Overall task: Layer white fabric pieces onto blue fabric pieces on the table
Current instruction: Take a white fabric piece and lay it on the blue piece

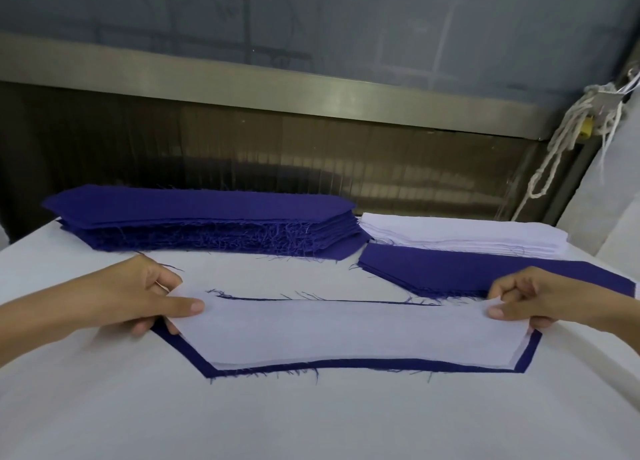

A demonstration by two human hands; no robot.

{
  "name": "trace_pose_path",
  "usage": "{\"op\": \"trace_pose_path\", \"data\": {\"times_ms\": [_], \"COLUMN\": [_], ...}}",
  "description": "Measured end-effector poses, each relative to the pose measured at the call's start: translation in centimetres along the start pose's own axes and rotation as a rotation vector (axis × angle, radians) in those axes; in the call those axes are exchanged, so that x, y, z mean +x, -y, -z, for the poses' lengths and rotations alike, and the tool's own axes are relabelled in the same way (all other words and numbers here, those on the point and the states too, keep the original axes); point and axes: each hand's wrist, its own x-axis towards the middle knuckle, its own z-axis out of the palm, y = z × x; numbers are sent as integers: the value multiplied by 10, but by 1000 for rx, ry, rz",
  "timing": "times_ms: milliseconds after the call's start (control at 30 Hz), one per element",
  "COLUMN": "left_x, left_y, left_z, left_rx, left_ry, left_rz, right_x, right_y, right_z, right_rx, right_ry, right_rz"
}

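A long white fabric piece [346, 331] lies over a matching blue fabric piece [194, 355] in the middle of the white table [311, 418]; blue shows as a border along the near edge and both slanted ends. My left hand [138, 297] pinches the white piece's left end between thumb and fingers. At the right end, my right hand [530, 300] pinches the same piece. A thick stack of blue pieces [204, 224] sits at the back left. A stack of white pieces [464, 238] sits at the back right.
A small pile of layered blue pieces [450, 272] lies in front of the white stack, close to my right hand. Behind the table runs a metal rail [311, 89] and a dark panel. White cords [568, 141] hang at the far right.
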Motion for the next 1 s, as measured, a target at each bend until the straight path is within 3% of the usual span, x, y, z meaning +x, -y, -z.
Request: {"op": "trace_pose_path", "data": {"times_ms": [700, 1000], "left_x": [-5, -8], "left_y": [-8, -1], "left_z": [-6, 9], "left_rx": [196, 220], "left_ry": [-94, -109], "left_rz": [-13, 84], "right_x": [4, 2], "right_y": [-8, -11], "right_z": [3, 12], "right_rx": [-23, -120], "right_ry": [37, 24], "right_rz": [29, -102]}}
